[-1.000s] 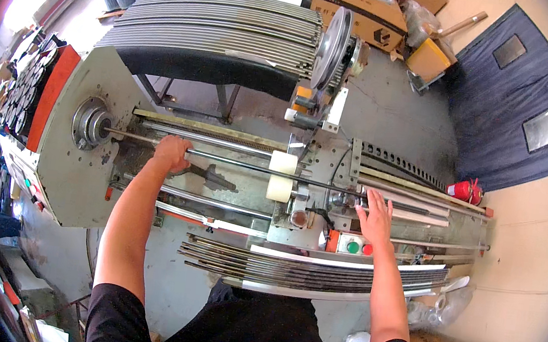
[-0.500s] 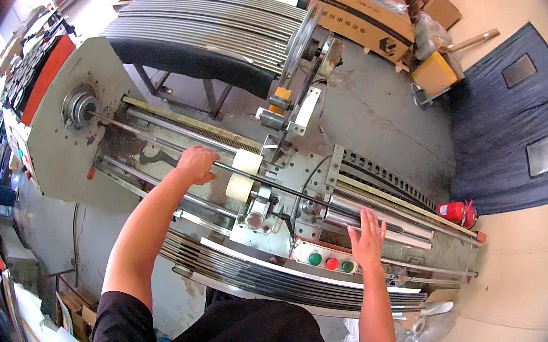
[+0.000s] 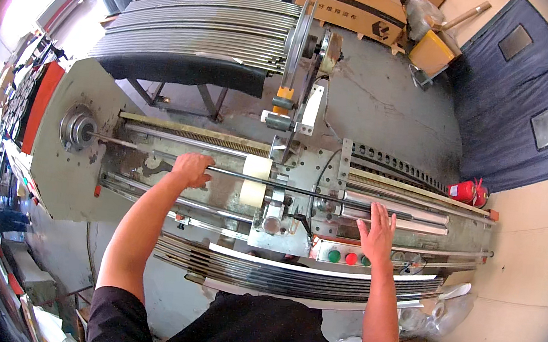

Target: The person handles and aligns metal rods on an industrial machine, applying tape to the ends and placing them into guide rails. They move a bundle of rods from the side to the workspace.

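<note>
A long thin dark rod lies along the machine, in line with the round chuck at the left. Around the rod, left of the white rollers, my left hand is closed. My right hand is open, fingers apart, over the silvery rollers near the rod's right end. Whether its fingertips touch the rod, I cannot tell. Below it sits a control box with green and red buttons.
Nearest me, several dark rods lie on a narrow rack. Behind the machine stands a frame of metal tubes with a big wheel. A cardboard box, a red fire extinguisher and a dark blue door curtain are farther off.
The whole view has shifted slightly. My left hand is a little farther from the white rollers, toward the chuck. My right hand stays open over the silvery rollers.
</note>
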`<act>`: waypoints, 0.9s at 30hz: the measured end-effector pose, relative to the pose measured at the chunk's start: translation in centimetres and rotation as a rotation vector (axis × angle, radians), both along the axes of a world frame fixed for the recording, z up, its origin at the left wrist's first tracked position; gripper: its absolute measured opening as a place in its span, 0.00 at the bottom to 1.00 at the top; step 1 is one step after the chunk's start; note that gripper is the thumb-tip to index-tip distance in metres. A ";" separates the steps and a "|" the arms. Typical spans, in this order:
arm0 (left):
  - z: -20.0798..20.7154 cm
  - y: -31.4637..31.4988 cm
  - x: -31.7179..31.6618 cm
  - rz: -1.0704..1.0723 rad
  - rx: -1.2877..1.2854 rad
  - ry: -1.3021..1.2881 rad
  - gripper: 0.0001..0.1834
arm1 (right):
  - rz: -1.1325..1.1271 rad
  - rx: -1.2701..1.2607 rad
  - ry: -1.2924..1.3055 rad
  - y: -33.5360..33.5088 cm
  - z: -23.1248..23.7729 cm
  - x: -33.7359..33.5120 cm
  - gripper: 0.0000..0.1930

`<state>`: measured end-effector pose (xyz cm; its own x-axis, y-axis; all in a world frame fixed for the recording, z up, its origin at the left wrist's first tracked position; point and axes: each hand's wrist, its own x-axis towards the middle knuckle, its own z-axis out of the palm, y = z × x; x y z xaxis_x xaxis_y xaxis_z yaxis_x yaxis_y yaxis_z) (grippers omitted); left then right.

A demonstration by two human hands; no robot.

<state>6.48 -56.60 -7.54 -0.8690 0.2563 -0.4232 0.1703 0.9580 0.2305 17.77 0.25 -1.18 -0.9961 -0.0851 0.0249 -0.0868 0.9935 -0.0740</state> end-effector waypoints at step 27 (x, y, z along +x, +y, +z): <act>-0.7 0.4 -2.5 -0.143 -0.034 -0.137 0.38 | -0.030 -0.051 0.047 -6.8 -2.3 -0.7 0.34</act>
